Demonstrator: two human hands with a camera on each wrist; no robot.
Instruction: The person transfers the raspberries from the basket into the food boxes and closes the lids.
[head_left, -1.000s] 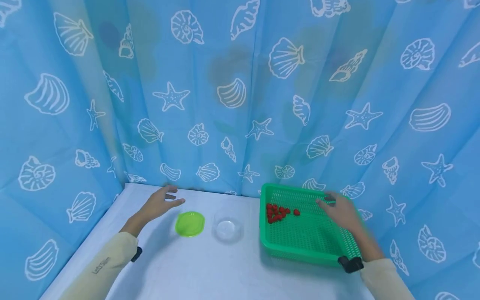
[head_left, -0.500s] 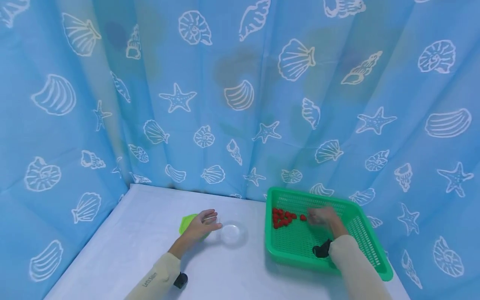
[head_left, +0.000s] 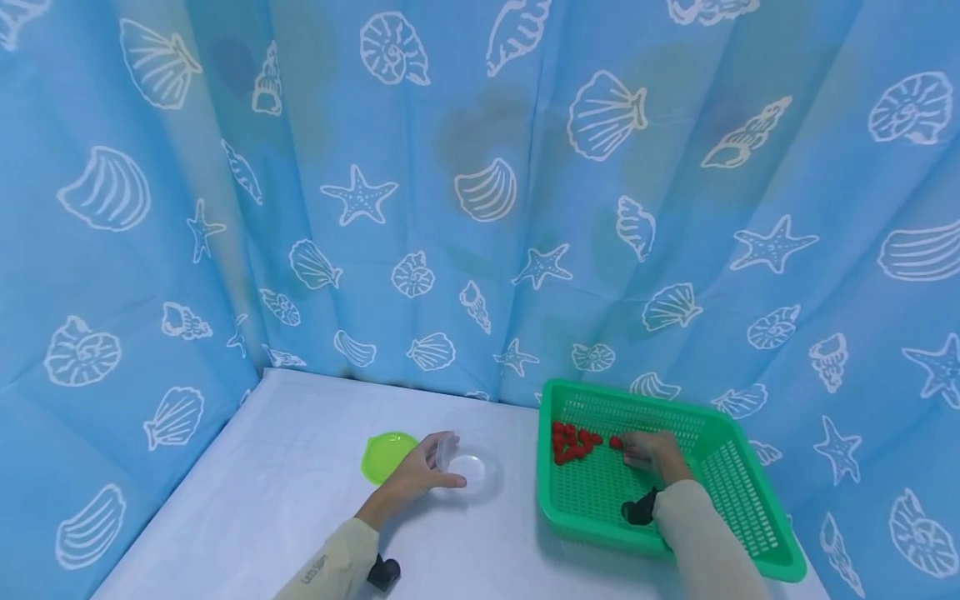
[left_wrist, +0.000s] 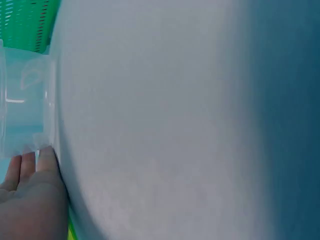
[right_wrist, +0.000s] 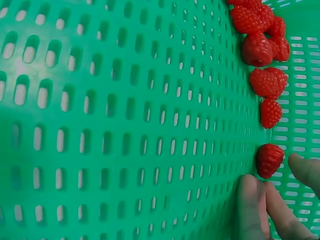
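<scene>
In the head view my left hand [head_left: 416,477] is at the left side of a clear plastic tub [head_left: 474,472], thumb and fingers spread beside it. Its fairly straight fingertips meet the wall of the tub [left_wrist: 25,95] in the left wrist view. Inside a green perforated basket [head_left: 546,492], my right hand [head_left: 654,452] reaches down to a single raspberry [right_wrist: 269,160]. The thumb and fingers lie on either side of this berry, with a gap at the thumb; whether a finger touches it I cannot tell. Several other raspberries [right_wrist: 257,49] cluster beyond it.
A lime-green lid [head_left: 381,457] lies on the white tabletop [head_left: 300,467], left of the tub and partly behind my left hand. Behind the table hangs a blue curtain [head_left: 420,300] with white shell prints. The basket's raised walls surround my right hand.
My left hand has moved right, past the lid, to the tub. My right hand has come left and down into the basket, beside the lone raspberry. The view has shifted slightly.
</scene>
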